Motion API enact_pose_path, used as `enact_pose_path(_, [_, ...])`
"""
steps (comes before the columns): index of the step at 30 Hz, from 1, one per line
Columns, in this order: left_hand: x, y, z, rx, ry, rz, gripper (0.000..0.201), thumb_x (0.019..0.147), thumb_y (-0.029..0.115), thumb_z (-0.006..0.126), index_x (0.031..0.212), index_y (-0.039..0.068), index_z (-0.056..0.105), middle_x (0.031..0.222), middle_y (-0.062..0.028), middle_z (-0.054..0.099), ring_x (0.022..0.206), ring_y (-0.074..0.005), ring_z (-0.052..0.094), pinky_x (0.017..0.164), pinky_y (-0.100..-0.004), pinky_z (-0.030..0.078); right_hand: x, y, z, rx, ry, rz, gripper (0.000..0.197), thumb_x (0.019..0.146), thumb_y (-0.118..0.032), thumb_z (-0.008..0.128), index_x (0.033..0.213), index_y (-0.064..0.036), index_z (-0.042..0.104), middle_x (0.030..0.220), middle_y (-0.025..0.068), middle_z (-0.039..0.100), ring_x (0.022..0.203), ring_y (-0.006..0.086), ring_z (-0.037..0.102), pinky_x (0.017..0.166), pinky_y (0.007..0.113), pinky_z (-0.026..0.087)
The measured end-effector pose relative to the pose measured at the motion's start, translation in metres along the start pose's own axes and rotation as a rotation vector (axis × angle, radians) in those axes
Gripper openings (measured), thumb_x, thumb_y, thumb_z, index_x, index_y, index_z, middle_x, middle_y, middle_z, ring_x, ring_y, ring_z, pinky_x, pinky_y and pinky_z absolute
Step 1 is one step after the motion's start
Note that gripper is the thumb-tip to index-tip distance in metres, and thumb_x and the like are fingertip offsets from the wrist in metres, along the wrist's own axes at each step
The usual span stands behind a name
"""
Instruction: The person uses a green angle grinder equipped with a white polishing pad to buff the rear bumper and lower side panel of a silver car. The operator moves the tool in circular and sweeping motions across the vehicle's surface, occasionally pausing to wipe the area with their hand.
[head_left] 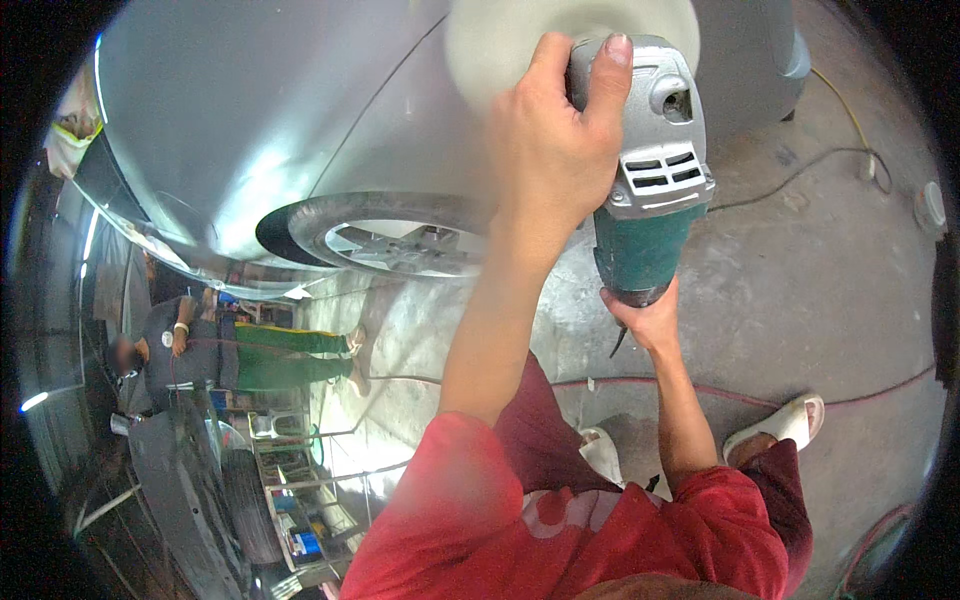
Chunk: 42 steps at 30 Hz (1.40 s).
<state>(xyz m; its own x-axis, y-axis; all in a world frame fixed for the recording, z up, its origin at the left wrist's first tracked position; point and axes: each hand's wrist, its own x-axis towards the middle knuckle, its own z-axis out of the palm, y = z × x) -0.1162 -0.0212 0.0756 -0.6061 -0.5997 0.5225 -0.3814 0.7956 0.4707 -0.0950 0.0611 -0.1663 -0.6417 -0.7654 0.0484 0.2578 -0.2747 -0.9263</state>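
Observation:
A power polisher with a silver gear head and a green motor body is held in both of my hands. My left hand is closed over the gear head, thumb on top. My right hand wraps round the rear end of the body, its fingers partly hidden beneath. At the polisher's far end is a round whitish pad, its surface smeared as if spinning. The pad is up against the grey car body; the exact contact is hidden behind it. A car wheel shows left of my left forearm.
A reddish hose crosses the concrete floor near my sandalled feet. A dark cable and a white tub lie to the right. At the left, another person stands by a dark car panel and a tire.

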Motion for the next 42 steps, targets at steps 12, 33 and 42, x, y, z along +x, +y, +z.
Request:
enact_pose_path(12, [-0.062, -0.118, -0.111, -0.012, 0.495, -0.219, 0.052, 0.101, 0.037, 0.040, 0.128, -0.006, 0.049, 0.126, -0.0176, 0.052, 0.116, -0.0270, 0.050, 0.103, -0.0356, 0.033, -0.016, -0.005, 0.075, -0.107, -0.255, -0.077, 0.083, 0.058, -0.009, 0.078, 0.130, -0.0040, 0.038, 0.104, 0.0178, 0.064, 0.097, 0.0301, 0.065, 0.084, 0.036, 0.050])
enact_pose_path(33, [-0.008, -0.008, 0.016, -0.102, 0.120, 0.099, 0.042, 0.097, 0.037, 0.050, 0.077, 0.000, 0.050, 0.061, -0.0085, 0.051, 0.056, -0.0187, 0.046, 0.055, -0.0346, 0.037, 0.003, 0.001, -0.038, -0.108, 0.007, -0.049, 0.071, 0.056, -0.005, 0.080, 0.119, -0.0024, 0.049, 0.105, 0.0110, 0.062, 0.099, 0.0209, 0.060, 0.088, 0.034, 0.046])
enact_pose_path(42, [-0.029, -0.041, -0.021, 0.157, 0.249, 0.180, 0.037, 0.098, 0.033, 0.048, 0.096, -0.003, 0.057, 0.084, -0.0149, 0.060, 0.077, -0.0222, 0.055, 0.071, -0.0350, 0.044, -0.005, 0.007, 0.003, -0.083, -0.033, -0.101, 0.080, 0.055, -0.007, 0.082, 0.125, -0.0012, 0.043, 0.108, 0.0119, 0.062, 0.097, 0.0204, 0.060, 0.088, 0.035, 0.047])
